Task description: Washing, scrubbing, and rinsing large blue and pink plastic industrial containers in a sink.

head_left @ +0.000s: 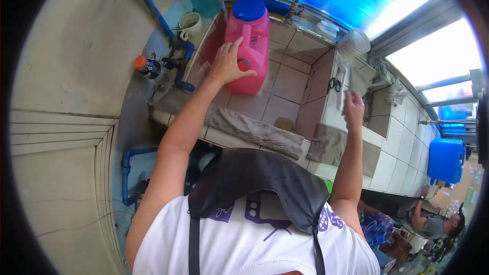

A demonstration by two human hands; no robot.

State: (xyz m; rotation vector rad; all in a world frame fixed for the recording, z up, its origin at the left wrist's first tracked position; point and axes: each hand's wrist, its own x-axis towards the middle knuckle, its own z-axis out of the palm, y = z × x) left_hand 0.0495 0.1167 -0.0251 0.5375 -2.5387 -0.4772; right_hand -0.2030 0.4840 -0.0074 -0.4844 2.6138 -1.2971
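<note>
A pink plastic jerrycan (252, 72) with a blue screw lid (248, 9) stands upright in the tiled basin (284, 78). My left hand (229, 63) rests on it, fingers spread near its handle and thumb by the small red cap (243, 65). Over the counter to the right, my right hand (354, 105) is raised with fingers curled, slightly blurred; whether it holds something small cannot be told. Beside it lie a white plastic-handled tool (341, 86) and black-handled scissors (335, 84). Water seems to run from the blue tap pipe behind the jerrycan's left side.
Grey wet cloths (259, 131) drape the basin's front edge. A white mug (190, 23) and an orange-capped bottle (147, 67) stand left, near blue pipes (153, 7). A clear tub (353, 44) is at back right. Further right are a blue jerrycan (446, 160) and another person (431, 217).
</note>
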